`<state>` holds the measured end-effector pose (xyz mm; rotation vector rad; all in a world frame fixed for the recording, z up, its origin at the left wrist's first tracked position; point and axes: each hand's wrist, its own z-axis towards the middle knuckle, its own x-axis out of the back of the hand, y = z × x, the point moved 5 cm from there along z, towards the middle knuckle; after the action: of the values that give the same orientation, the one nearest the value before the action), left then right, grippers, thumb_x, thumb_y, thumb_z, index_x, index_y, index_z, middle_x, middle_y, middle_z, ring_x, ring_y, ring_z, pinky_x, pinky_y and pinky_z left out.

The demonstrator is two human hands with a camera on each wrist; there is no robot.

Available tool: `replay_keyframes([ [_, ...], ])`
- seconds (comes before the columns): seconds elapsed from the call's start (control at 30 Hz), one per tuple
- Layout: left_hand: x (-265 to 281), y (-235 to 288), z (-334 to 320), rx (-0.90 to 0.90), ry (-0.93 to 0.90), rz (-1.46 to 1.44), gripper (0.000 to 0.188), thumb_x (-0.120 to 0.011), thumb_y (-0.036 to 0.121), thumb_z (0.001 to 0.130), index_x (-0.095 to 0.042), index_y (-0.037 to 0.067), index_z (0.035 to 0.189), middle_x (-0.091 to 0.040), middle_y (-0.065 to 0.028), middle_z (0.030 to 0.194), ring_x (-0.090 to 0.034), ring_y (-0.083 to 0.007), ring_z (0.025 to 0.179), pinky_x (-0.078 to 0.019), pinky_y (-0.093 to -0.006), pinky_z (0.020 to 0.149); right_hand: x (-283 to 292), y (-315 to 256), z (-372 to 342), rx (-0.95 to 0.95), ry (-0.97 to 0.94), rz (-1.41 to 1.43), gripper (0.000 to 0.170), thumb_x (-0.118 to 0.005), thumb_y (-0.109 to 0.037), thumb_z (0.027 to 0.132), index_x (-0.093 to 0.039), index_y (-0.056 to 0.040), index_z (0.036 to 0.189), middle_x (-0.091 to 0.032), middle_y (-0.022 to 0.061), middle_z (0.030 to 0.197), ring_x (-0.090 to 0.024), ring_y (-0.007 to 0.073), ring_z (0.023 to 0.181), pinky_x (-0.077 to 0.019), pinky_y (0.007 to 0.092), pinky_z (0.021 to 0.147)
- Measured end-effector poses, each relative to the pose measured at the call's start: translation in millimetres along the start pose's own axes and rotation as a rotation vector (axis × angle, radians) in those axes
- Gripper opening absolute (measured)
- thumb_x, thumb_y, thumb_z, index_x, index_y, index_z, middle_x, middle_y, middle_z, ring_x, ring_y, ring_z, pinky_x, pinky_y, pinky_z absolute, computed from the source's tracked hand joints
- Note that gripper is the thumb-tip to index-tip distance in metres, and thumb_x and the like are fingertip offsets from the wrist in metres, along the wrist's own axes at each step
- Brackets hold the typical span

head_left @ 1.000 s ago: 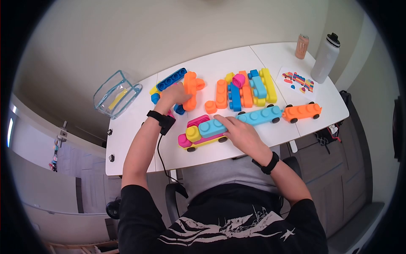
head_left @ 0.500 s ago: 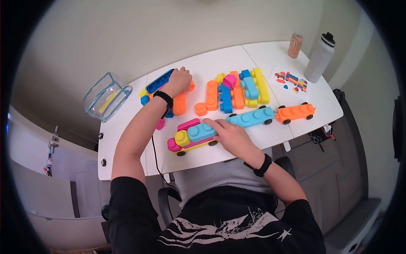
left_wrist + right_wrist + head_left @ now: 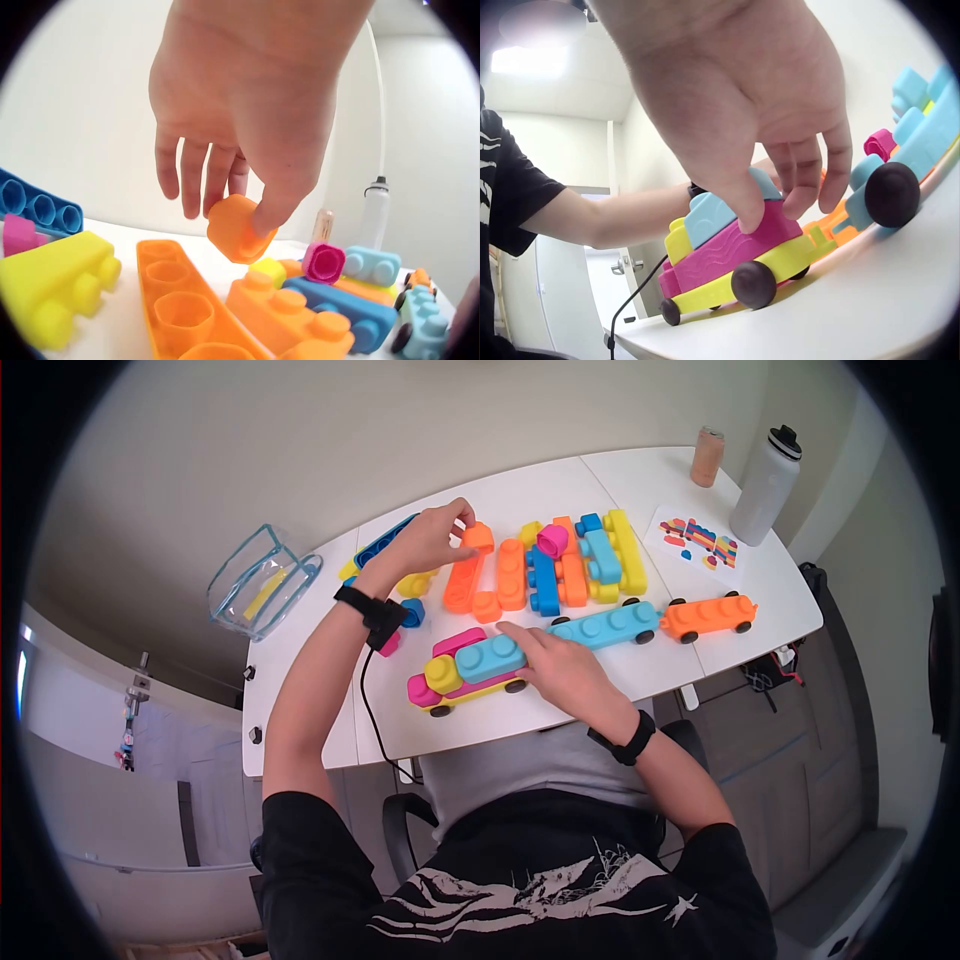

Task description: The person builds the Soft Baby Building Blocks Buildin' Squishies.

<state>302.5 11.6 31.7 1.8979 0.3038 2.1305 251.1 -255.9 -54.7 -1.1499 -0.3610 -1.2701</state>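
The left hand [image 3: 428, 540] pinches a small orange block [image 3: 238, 229] between thumb and fingers, just above the table. Below it lies a long orange block [image 3: 184, 307], hollow side up, beside a studded orange block [image 3: 511, 574]. The right hand [image 3: 566, 672] grips the rear of the front car, a yellow wheeled base [image 3: 780, 266] with a magenta piece [image 3: 731, 247], a light blue block [image 3: 489, 657] and a yellow block [image 3: 443, 674] on it. Behind that car stand a light blue wheeled car [image 3: 612, 624] and an orange wheeled car [image 3: 708, 616].
Blue, yellow and light blue blocks [image 3: 600, 557] lie in a group at the back middle. A picture sheet [image 3: 697, 547], a can [image 3: 707, 457] and a bottle [image 3: 767, 490] are at the right. A clear bag [image 3: 262, 585] stands at the left; a cable [image 3: 368, 705] crosses the near edge.
The left hand has moved right from the left-hand blocks and now holds the small orange block. The long orange block lies farther right, beside the other orange one. The right hand stays on the front car.
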Motion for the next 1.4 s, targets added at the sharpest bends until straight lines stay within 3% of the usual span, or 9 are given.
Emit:
replay_keyframes([
  [0.13, 15.0, 54.4, -44.9, -0.044, -0.052, -0.145, 0.056, -0.093, 0.022, 0.082, -0.063, 0.008, 0.128, -0.066, -0.0105, 0.127, -0.069, -0.0284, 0.111, -0.06, -0.0402, 0.091, -8.1, 15.8, -0.4, -0.18, -0.097, 0.08, 0.078, -0.083, -0.013, 0.089, -0.042, -0.0067, 0.156, -0.074, 0.0197, 0.123, -0.073, 0.0405, 0.106, -0.0598, 0.048, 0.086],
  [0.3, -1.4, 94.3, -91.8, -0.168, -0.175, -0.15, 0.069, -0.098, 0.016, 0.073, -0.063, 0.012, 0.133, -0.064, -0.0079, 0.128, -0.064, -0.0288, 0.119, -0.0549, -0.0398, 0.101, -5.3, 15.2, 0.7, -0.16, -0.074, 0.109, 0.075, -0.083, -0.014, 0.09, -0.043, -0.0044, 0.152, -0.074, 0.0198, 0.123, -0.073, 0.0409, 0.108, -0.0597, 0.0484, 0.087],
  [0.57, -26.3, 111.4, -108.9, -0.266, -0.065, -0.089, 0.066, -0.097, 0.017, 0.072, -0.061, 0.011, 0.128, -0.066, -0.0059, 0.132, -0.062, -0.0309, 0.123, -0.0524, -0.0421, 0.105, -3.0, 12.7, 4.0, -0.191, -0.117, 0.132, 0.074, -0.082, -0.013, 0.091, -0.041, -0.0052, 0.152, -0.073, 0.0203, 0.129, -0.071, 0.0434, 0.112, -0.0584, 0.05, 0.091],
  [0.77, -29.4, 114.0, -116.8, -0.29, -0.055, -0.073, 0.063, -0.094, 0.015, 0.077, -0.061, 0.011, 0.13, -0.067, -0.0089, 0.129, -0.066, -0.0351, 0.119, -0.0569, -0.0439, 0.096, -7.4, 16.4, 3.3, -0.196, -0.131, 0.13, 0.072, -0.082, -0.013, 0.091, -0.042, -0.0046, 0.15, -0.073, 0.02, 0.129, -0.071, 0.0441, 0.112, -0.0581, 0.0506, 0.09],
  [0.87, -29.6, 112.7, -118.0, -0.284, -0.053, -0.174, 0.057, -0.09, 0.017, 0.082, -0.061, 0.01, 0.13, -0.067, -0.01, 0.128, -0.068, -0.0355, 0.118, -0.0576, -0.0437, 0.095, -3.5, 13.2, 2.5, -0.126, -0.043, 0.107, 0.072, -0.083, -0.013, 0.089, -0.044, -0.0048, 0.149, -0.077, 0.017, 0.116, -0.074, 0.039, 0.103, -0.06, 0.0481, 0.083],
  [0.93, -29.4, 113.2, -118.5, -0.263, -0.065, -0.158, 0.052, -0.087, 0.019, 0.087, -0.061, 0.01, 0.131, -0.068, -0.0107, 0.127, -0.068, -0.0358, 0.116, -0.0576, -0.0432, 0.096, -3.2, 12.8, 3.1, -0.162, -0.099, 0.135, 0.072, -0.083, -0.014, 0.091, -0.042, -0.0041, 0.149, -0.073, 0.0208, 0.129, -0.071, 0.0438, 0.111, -0.0585, 0.0505, 0.088],
  [1.07, -32.2, 119.1, -117.0, -0.324, -0.056, -0.073, 0.058, -0.09, 0.019, 0.084, -0.063, 0.011, 0.134, -0.07, -0.012, 0.125, -0.069, -0.0352, 0.116, -0.0578, -0.0419, 0.097, -2.5, 12.6, 2.6, -0.193, -0.119, 0.11, 0.072, -0.083, -0.014, 0.091, -0.042, -0.004, 0.149, -0.073, 0.0206, 0.128, -0.071, 0.0436, 0.111, -0.0587, 0.0502, 0.088],
  [1.23, -19.5, 108.6, -106.2, -0.092, -0.234, -0.286, 0.041, -0.081, 0.023, 0.097, -0.065, 0.009, 0.132, -0.072, -0.0088, 0.126, -0.071, -0.0252, 0.116, -0.0567, -0.0386, 0.095, -1.8, 11.8, 3.5, -0.234, -0.169, 0.086, 0.074, -0.084, -0.014, 0.09, -0.042, -0.0059, 0.15, -0.073, 0.0227, 0.123, -0.072, 0.0442, 0.106, -0.0587, 0.0507, 0.085],
  [1.4, -22.1, 47.7, -64.9, -0.001, -0.224, -0.367, 0.034, -0.076, 0.026, 0.101, -0.068, 0.006, 0.127, -0.074, -0.0075, 0.122, -0.071, -0.0217, 0.113, -0.0551, -0.038, 0.096, -4.6, 12.0, 1.2, -0.152, -0.085, 0.069, 0.074, -0.084, -0.017, 0.089, -0.044, -0.0036, 0.15, -0.075, 0.0223, 0.108, -0.074, 0.0414, 0.101, -0.0601, 0.0495, 0.081],
])
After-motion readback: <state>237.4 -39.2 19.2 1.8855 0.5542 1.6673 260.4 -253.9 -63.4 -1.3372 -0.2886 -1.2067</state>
